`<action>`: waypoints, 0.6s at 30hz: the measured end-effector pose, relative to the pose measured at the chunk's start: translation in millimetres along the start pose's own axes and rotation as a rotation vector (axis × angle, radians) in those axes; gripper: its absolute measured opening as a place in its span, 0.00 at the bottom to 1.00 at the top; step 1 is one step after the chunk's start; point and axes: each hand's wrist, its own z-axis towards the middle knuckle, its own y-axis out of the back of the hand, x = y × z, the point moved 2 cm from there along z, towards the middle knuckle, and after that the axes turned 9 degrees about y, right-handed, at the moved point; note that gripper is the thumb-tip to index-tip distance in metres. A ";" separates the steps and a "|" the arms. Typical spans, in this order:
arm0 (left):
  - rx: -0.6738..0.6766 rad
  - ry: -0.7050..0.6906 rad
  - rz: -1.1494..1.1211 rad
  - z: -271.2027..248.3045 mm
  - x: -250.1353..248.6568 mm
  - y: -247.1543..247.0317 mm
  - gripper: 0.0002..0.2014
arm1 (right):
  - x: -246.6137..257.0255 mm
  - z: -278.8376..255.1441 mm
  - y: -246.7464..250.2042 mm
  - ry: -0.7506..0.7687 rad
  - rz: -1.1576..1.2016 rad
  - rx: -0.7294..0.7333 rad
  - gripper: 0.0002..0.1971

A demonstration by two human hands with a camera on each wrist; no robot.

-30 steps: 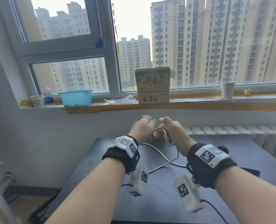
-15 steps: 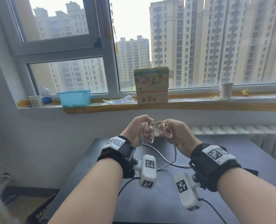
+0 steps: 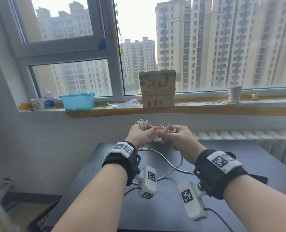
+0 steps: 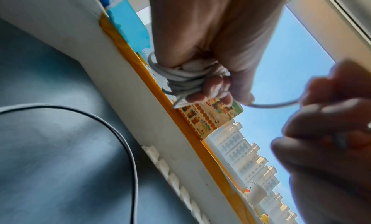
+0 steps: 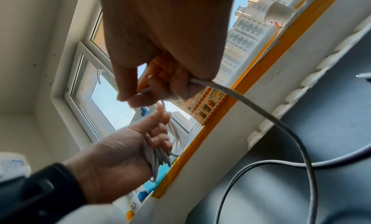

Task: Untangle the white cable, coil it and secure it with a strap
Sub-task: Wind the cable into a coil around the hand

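Note:
My left hand (image 3: pixel 141 133) grips a bundle of several white cable coils (image 3: pixel 143 124) above the far edge of the dark table (image 3: pixel 264 164). The same coil bundle (image 4: pixel 180 81) is wrapped under my curled left fingers (image 4: pixel 212 87) in the left wrist view. My right hand (image 3: pixel 172 136) pinches a fresh loop of the white cable (image 3: pixel 168 128) just right of the left hand. Loose cable (image 5: pixel 261 109) runs out of my right fist (image 5: pixel 164 84) and down onto the table, where it curves in slack bends (image 3: pixel 169 163). No strap is visible.
The windowsill behind holds a blue tub (image 3: pixel 77 101), a smiley paper cup (image 3: pixel 36 104), a colourful card box (image 3: pixel 157 88), another paper cup (image 3: pixel 234 94) and a small yellow figure (image 3: pixel 254 96). A white radiator (image 3: pixel 239 135) runs along the wall at the right.
Both hands have drawn slightly apart and lifted. The right hand has formed a new loop beside the left hand's bundle, and less slack lies on the table.

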 end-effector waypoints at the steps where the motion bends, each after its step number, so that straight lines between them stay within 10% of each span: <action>1: -0.055 -0.011 0.015 1.2 2.8 1.1 0.08 | 0.8 1.3 0.6 0.005 -0.001 -0.032 0.09; 10: -0.276 -0.023 0.050 11.5 6.3 13.7 0.14 | -12.4 12.6 28.6 0.103 -0.223 -0.372 0.15; 18: 0.464 0.145 -0.043 -25.0 -16.8 -6.1 0.13 | -31.7 21.9 55.5 0.108 -0.577 -0.430 0.21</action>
